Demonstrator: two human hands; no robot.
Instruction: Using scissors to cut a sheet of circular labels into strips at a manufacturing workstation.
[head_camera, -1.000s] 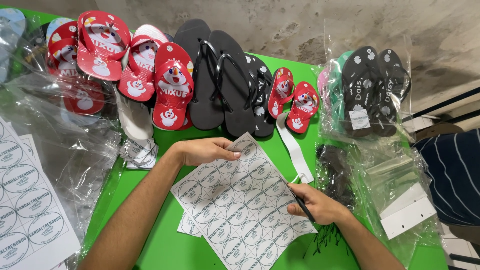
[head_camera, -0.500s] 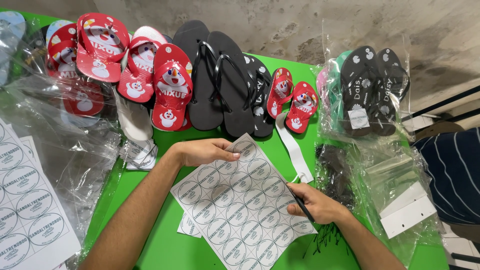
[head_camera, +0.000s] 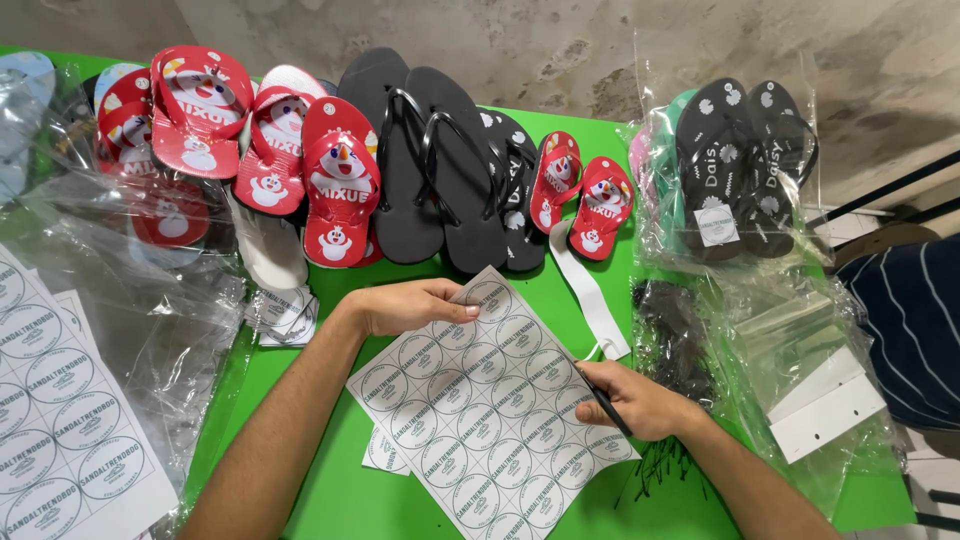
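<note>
A white sheet of round stickers (head_camera: 480, 400) lies tilted on the green table (head_camera: 330, 480) in front of me. My left hand (head_camera: 415, 305) rests on the sheet's upper corner, fingertips pinching at a sticker there. At the sheet's right edge, my right hand (head_camera: 630, 398) grips a thin black pen (head_camera: 606, 405) and touches the paper. A second sticker piece (head_camera: 385, 455) peeks out under the sheet's lower left.
Red snowman flip-flops (head_camera: 335, 180), black flip-flops (head_camera: 440, 165) and small red ones (head_camera: 585, 195) line the table's far side. Bagged dark flip-flops (head_camera: 745, 165) and clear bags (head_camera: 800, 340) sit right. More sticker sheets (head_camera: 60, 420) and plastic bags (head_camera: 130, 270) lie left. A person's striped sleeve (head_camera: 905, 320) is far right.
</note>
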